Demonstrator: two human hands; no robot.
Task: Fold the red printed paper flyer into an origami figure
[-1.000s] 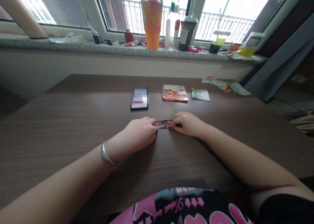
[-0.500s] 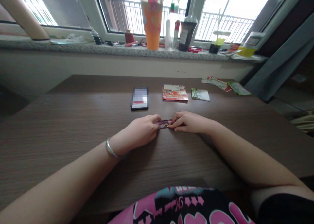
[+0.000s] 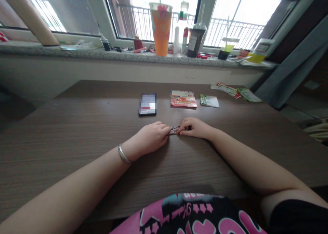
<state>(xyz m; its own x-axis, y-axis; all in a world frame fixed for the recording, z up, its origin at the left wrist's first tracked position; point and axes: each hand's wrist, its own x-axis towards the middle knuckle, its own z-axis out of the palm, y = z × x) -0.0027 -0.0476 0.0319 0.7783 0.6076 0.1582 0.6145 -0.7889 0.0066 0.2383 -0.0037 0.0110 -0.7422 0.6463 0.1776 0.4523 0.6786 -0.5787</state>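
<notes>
Between my two hands, low over the brown table (image 3: 77, 131), is a narrow, colourful printed strip (image 3: 174, 130); whether it is folded paper or a wrapper I cannot make out. My left hand (image 3: 155, 135) pinches its left end, the fingers bent and closed together. At the other end, the curled fingers of my right hand (image 3: 194, 127) grip the strip and cover part of it. A phone (image 3: 147, 105) lies just beyond my left hand. Past my right hand are a stack of red printed papers (image 3: 183, 99) and a smaller green-and-white stack (image 3: 209, 100).
Several loose leaflets (image 3: 232, 90) lie at the table's far right. On the stone windowsill (image 3: 128, 56) stand a tall orange drink cup (image 3: 161, 30), a dark cup with a straw (image 3: 196, 41), bottles and small items. A cardboard tube (image 3: 32, 18) leans at the left.
My left hand has slid slightly right, nearer my right hand, so less of the strip shows between them. The camera view has tilted up a little.
</notes>
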